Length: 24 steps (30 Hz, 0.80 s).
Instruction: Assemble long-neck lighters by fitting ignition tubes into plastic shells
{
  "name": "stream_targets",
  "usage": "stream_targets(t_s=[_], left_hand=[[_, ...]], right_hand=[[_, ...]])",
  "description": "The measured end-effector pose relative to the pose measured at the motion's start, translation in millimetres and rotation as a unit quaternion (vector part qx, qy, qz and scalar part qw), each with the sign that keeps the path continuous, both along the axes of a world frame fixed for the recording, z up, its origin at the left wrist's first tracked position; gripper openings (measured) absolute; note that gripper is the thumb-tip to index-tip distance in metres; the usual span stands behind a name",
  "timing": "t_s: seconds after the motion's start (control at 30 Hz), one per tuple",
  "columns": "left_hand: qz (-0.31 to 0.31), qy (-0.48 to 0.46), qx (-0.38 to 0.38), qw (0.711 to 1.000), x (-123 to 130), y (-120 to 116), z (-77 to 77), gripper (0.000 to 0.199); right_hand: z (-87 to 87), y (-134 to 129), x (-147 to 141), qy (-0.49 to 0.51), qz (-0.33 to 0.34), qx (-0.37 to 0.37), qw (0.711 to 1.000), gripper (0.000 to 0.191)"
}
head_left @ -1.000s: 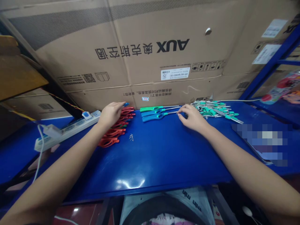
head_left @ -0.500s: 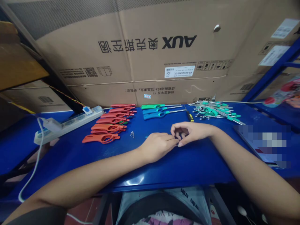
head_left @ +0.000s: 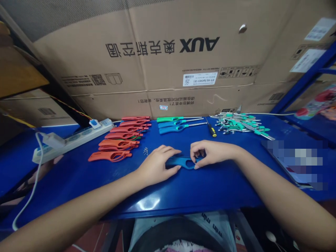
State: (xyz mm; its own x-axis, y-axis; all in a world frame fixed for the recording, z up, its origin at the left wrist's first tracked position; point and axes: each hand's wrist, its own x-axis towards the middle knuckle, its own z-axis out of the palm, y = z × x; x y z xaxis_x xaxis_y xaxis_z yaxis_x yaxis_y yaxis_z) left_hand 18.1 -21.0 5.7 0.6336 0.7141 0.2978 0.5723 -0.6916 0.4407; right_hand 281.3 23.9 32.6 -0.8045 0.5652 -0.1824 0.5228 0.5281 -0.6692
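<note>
A blue lighter casing (head_left: 183, 161) lies on the blue table between my hands. My left hand (head_left: 159, 164) has its thumb and fingers around the casing's left end. At the casing's right end my right hand (head_left: 203, 154) is closed, fingertips pinched at the edge; anything small between them is hidden. Several red casings (head_left: 110, 155) lie in a column to the left, with a few small screws (head_left: 145, 151) beside them. Behind my hands are a green lighter (head_left: 168, 119) and blue lighters (head_left: 172, 129) with metal tubes, and a yellow-black screwdriver (head_left: 212, 131).
A heap of teal-and-metal lighter parts (head_left: 236, 122) sits at the back right. A white power strip (head_left: 73, 140) with cables lies at the left. A large cardboard box (head_left: 162, 77) stands behind the table. A flat, partly blurred item (head_left: 286, 164) lies at the right.
My left hand has moved left and opened out around the blue casing, which now shows between my hands. My right hand has shifted slightly down. The view has shifted a little.
</note>
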Motion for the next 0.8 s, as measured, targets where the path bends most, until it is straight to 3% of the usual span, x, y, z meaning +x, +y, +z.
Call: stream_targets(t_s=[0.27, 0.43, 0.67, 0.8], left_hand=[[-0.013, 0.028, 0.004, 1.0, -7, 1, -10.8, 0.037], [0.004, -0.003, -0.008, 1.0, -6, 2, -16.6, 0.039], [0.034, -0.018, -0.025, 0.999, -6, 4, -14.0, 0.054], [0.056, -0.032, -0.033, 0.997, -6, 6, -14.9, 0.062]], right_hand=[[-7.1, -5, -10, 0.013, 0.006, 0.149, 0.989, 0.023], [-11.9, -7, -14, 0.021, 0.021, 0.193, 0.981, 0.017], [-12.1, 1, -8, 0.156, -0.091, 0.292, 0.939, 0.017], [-1.8, 4, 1, 0.171, -0.121, 0.264, 0.941, 0.019]])
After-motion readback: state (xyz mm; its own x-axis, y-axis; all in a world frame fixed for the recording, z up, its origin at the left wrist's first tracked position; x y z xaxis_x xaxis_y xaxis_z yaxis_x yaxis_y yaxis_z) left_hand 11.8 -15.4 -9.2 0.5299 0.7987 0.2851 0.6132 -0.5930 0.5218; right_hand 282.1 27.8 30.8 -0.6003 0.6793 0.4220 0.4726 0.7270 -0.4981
